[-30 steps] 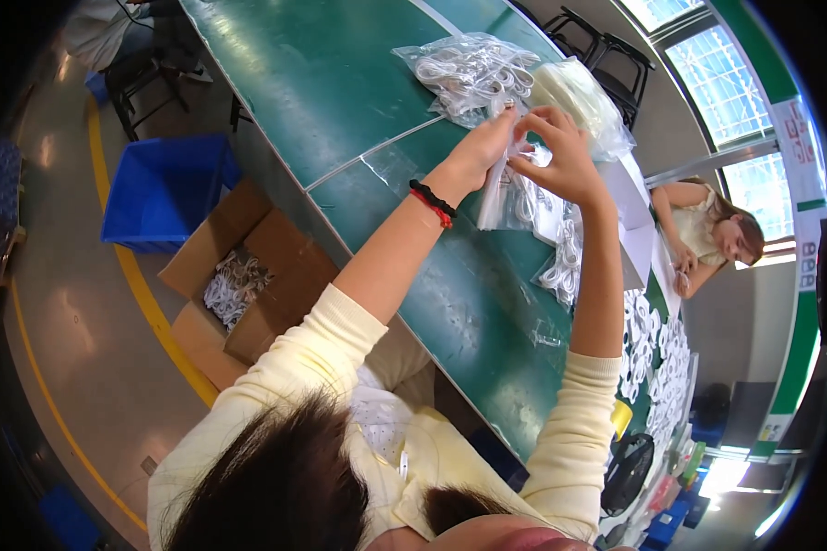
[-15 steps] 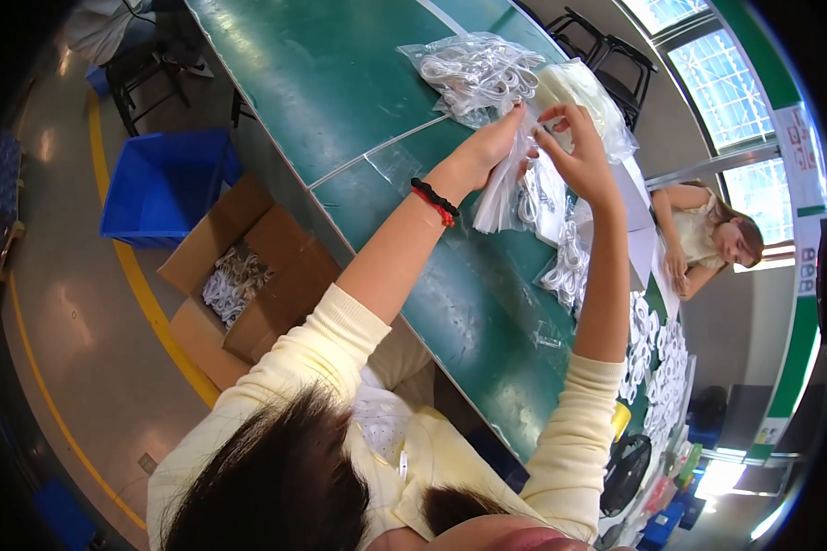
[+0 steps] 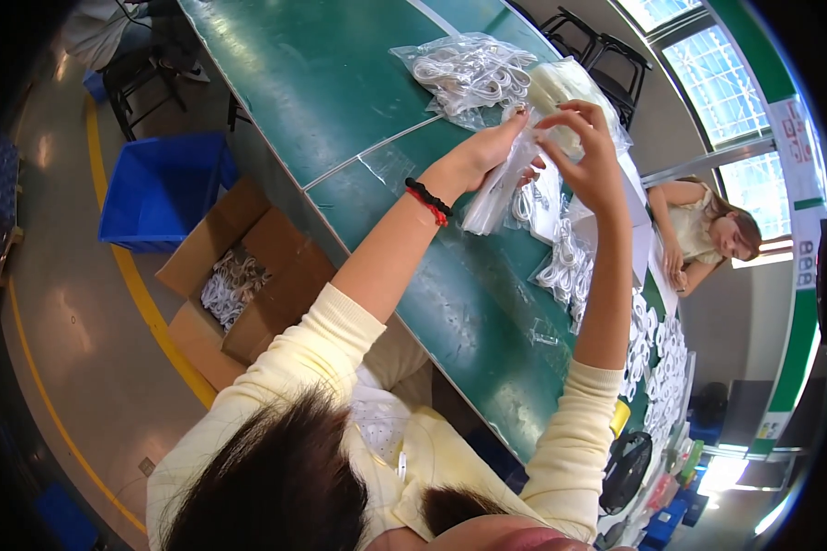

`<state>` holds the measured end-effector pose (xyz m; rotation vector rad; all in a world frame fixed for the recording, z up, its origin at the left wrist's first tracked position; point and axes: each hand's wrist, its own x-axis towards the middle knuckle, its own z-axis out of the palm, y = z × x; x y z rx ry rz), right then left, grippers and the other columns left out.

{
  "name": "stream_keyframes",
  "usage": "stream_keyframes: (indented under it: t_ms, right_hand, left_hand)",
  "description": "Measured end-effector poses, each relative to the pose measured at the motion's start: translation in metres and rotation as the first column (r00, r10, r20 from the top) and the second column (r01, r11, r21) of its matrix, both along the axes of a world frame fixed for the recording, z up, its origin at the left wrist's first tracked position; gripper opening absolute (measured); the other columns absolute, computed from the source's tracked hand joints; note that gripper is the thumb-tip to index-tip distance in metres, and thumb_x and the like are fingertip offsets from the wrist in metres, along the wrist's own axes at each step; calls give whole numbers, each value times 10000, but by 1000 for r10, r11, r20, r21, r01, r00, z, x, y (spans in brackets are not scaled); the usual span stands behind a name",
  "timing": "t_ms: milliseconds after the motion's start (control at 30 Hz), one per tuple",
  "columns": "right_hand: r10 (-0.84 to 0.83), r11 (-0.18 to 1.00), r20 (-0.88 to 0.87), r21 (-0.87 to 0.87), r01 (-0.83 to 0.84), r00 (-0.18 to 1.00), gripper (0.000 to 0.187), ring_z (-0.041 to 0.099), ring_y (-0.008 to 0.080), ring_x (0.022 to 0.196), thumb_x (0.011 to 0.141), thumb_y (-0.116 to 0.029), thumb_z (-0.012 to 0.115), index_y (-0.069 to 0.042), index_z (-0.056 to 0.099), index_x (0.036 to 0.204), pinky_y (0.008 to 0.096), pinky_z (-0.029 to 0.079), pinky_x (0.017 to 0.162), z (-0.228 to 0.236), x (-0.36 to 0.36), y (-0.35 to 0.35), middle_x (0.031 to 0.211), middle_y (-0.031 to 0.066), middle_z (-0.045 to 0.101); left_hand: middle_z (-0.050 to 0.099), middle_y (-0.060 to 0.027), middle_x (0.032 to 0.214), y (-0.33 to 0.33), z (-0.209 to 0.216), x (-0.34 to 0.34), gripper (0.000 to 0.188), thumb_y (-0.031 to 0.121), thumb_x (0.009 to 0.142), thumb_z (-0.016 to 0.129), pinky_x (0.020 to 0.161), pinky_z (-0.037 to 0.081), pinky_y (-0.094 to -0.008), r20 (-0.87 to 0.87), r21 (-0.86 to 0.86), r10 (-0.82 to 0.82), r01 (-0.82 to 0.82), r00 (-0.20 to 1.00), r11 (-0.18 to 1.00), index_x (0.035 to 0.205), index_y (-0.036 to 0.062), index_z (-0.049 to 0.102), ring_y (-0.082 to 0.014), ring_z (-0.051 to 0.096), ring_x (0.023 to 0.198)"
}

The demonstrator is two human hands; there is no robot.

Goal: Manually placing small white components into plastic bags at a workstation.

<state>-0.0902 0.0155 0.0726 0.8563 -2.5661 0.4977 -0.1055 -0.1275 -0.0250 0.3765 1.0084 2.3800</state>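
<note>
Below both hands, green table [image 3: 340, 83]; bagged white cables [image 3: 469, 69] just beyond. Left hand [image 3: 487, 151] and right hand [image 3: 588, 161] both pinch a clear plastic bag [image 3: 498, 191] hanging between them.

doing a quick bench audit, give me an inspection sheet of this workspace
surface: long green table, bare at the far left end
job's things: small clear plastic bag held above the table
clutter: bags of coiled white cables, loose white coils at the right
hands: left hand and right hand both pinch the bag's top
cables: white coils also in the open cardboard box
surroundings: blue bin on the floor, black chairs, a seated person, windows
</note>
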Motion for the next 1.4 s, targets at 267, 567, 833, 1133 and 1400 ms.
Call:
stream_keyframes:
  t_ms: [267,567,833,1133,1400]
  right_hand:
    - [22,980,144,193,-50,989,357,381,347,1167,646,-264,774,-60,559,845,402,342,955,-6,4,-1,1202,168,448]
    - [4,933,322,-342,113,947,314,549,180,970,776,-210,665,-42,544,1012,294,437,799,-20,-55,18,1091,119,548]
    - [-302,952,-215,-120,282,929,419,630,268,865,791,-263,635,-38,547,1134,335,473,768,-100,-153,3,1047,191,607]
    - [-404,882,157,-193,429,901,347,587,351,833,773,-305,659,-36,620,989,400,459,743,-73,-128,5,909,199,623]
    - [-74,712,368,-631,308,927,249,538,87,561,916,-216,515,-9,558,1049,212,387,490,-7,-20,48,702,29,570]
  left_hand:
    - [594,-84,839,8,-5,-2,403,422,964,329,610,521,-279,-86,26,45,-43,995,999,1068,80,515,-145,602,711]
    - [545,-56,705,2,-12,-15,402,446,938,381,508,457,-274,163,84,214,-230,963,970,957,67,514,-134,518,559]
    - [504,-54,653,-1,-16,-19,448,489,917,395,468,432,-278,270,68,407,-439,873,896,889,55,502,-142,481,503]
    - [502,-49,662,-1,-16,-17,462,523,893,431,476,437,-276,253,77,360,-389,898,918,921,67,502,-138,479,508]
    - [550,-44,748,9,2,0,482,544,896,413,514,468,-267,130,67,11,-20,991,998,968,78,513,-128,525,573]
